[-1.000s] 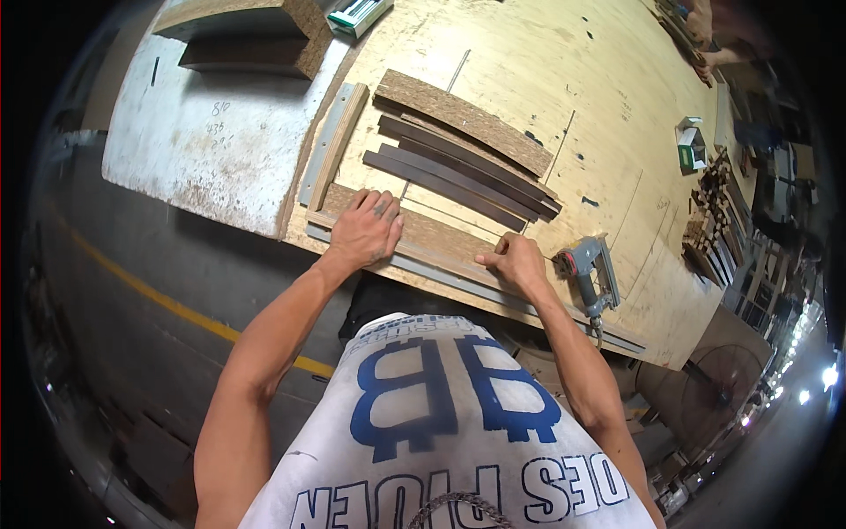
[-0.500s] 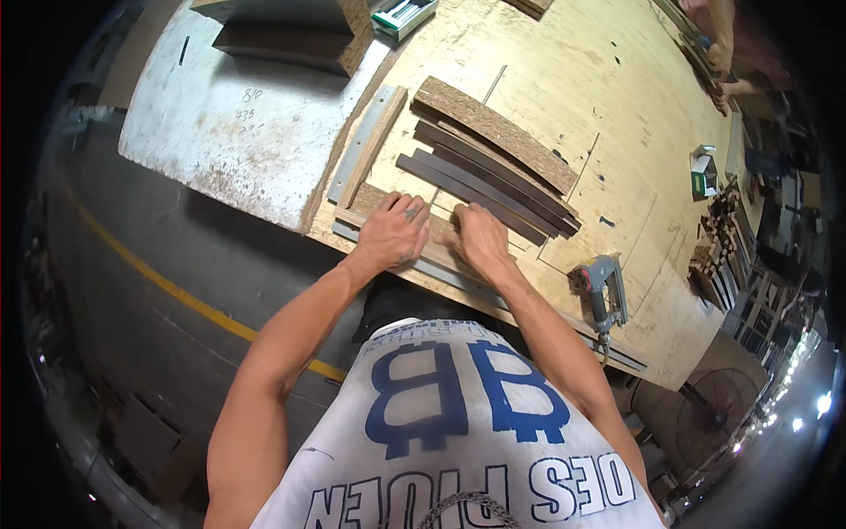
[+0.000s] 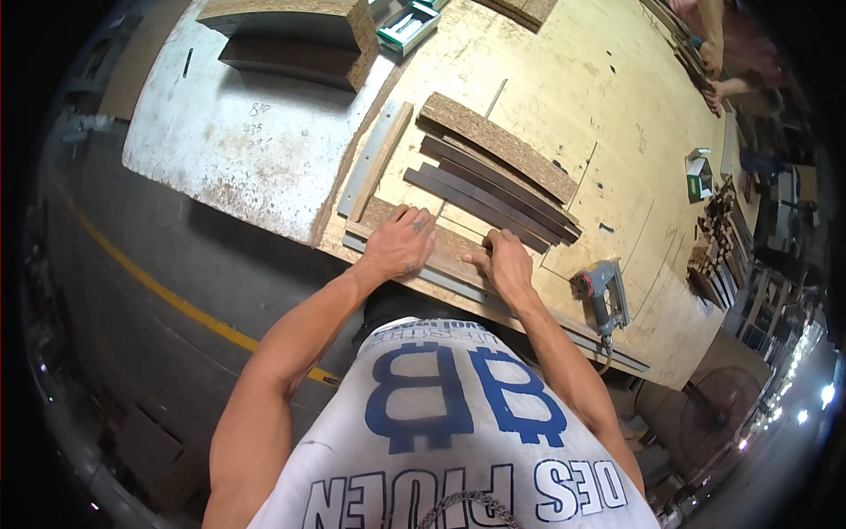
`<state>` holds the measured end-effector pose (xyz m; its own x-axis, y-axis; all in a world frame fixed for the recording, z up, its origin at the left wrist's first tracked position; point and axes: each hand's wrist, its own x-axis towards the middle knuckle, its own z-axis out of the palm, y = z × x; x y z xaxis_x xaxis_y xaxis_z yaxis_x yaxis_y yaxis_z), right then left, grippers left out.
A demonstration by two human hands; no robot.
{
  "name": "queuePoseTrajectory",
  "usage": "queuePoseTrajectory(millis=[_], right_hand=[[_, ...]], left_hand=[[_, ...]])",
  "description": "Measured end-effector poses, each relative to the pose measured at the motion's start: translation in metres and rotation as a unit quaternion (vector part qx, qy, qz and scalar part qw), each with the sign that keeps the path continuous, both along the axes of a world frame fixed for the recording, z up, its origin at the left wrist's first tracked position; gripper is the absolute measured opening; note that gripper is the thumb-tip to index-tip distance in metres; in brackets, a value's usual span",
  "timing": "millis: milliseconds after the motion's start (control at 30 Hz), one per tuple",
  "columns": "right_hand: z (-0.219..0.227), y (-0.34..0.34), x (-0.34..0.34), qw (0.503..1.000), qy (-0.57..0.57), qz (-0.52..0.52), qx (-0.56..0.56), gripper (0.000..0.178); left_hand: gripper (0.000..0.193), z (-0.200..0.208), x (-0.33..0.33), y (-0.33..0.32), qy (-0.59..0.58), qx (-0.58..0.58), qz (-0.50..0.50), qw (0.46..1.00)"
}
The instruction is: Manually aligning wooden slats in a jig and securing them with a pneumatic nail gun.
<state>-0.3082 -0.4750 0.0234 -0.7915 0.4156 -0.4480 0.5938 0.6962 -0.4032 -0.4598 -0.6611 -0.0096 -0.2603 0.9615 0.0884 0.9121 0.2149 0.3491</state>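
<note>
Right hand (image 3: 509, 264) has shifted to the right since the preceding frame, widening the gap from the left hand (image 3: 401, 244), which remains near the left end of the particleboard strip (image 3: 456, 249).

Hand pose: both forearms enter from below, elbows bent outward. The left hand lies palm down across the strip, fingers together and curled toward its far edge. The right hand is turned inward; its thumb points left along the strip and stands apart from the bent fingers. Whether either grip is clamped on the strip cannot be told, as the contact surfaces are partly hidden.

Edges and clearance: the strip runs parallel to the front edge of the worktop (image 3: 538, 79). A grey metal rail (image 3: 451, 282) follows that edge on the person's side of the strip. At the left, a wooden batten (image 3: 384, 163) backed by a second metal rail (image 3: 368, 159) runs away from the person. Dark strips (image 3: 480, 208) lie just beyond the hands, with particleboard slabs (image 3: 498, 146) behind them. Bare surface separates the right hand from the nail gun (image 3: 604, 295), which lies to its right; more bare surface extends beyond the slabs.

Strip position: it lies flat on the worktop directly beneath the left hand, continues through the gap between the hands, and passes the right thumb. Its left end sits just beside the batten.
</note>
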Motion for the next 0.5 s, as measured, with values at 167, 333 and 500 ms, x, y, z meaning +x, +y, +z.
queuePoseTrajectory(millis=[167, 333, 500], right_hand=[[0.001, 0.011, 0.006, 0.999, -0.015, -0.031, -0.038, 0.046], [0.001, 0.028, 0.027, 0.994, -0.024, -0.089, -0.062, 0.045], [0.001, 0.032, 0.066, 0.996, 0.08, -0.01, -0.026, 0.03]], left_hand=[[0.024, -0.002, 0.0, -0.001, 0.003, -0.014, 0.008, 1.0], [0.025, -0.001, 0.002, 0.001, -0.009, -0.045, 0.001, 0.999], [0.026, -0.007, 0.0, 0.004, 0.002, 0.005, 0.003, 1.0]])
